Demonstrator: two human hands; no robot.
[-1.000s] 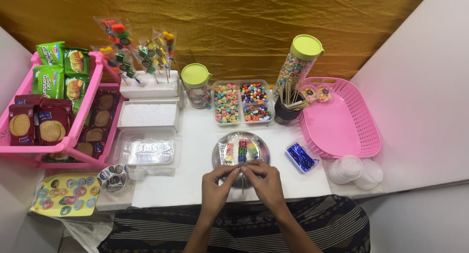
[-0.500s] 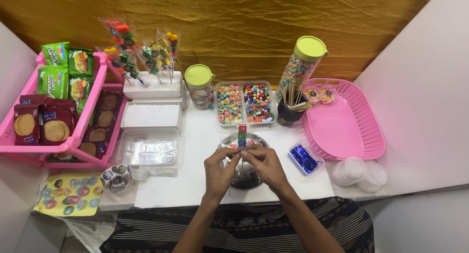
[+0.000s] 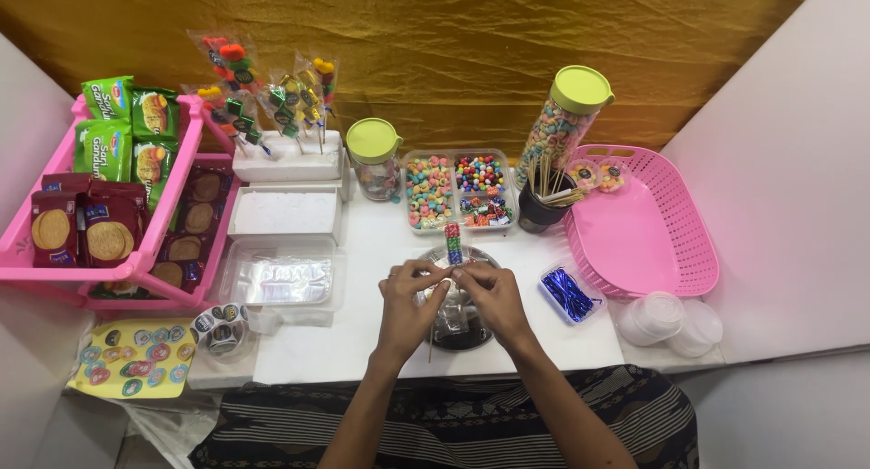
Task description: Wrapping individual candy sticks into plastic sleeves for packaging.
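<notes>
Head view: left hand and right hand meeting over a round metal plate, fingertips pinching a clear wrapper around a candy skewer; skewer upright, just before the bead trays; pink basket at right.

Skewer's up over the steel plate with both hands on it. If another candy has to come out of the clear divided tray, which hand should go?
Probably the right hand. The divided candy tray lies ahead and slightly to its side. The left hand pinches the candy skewer lower down and could likely steady it alone above the steel plate.
</notes>
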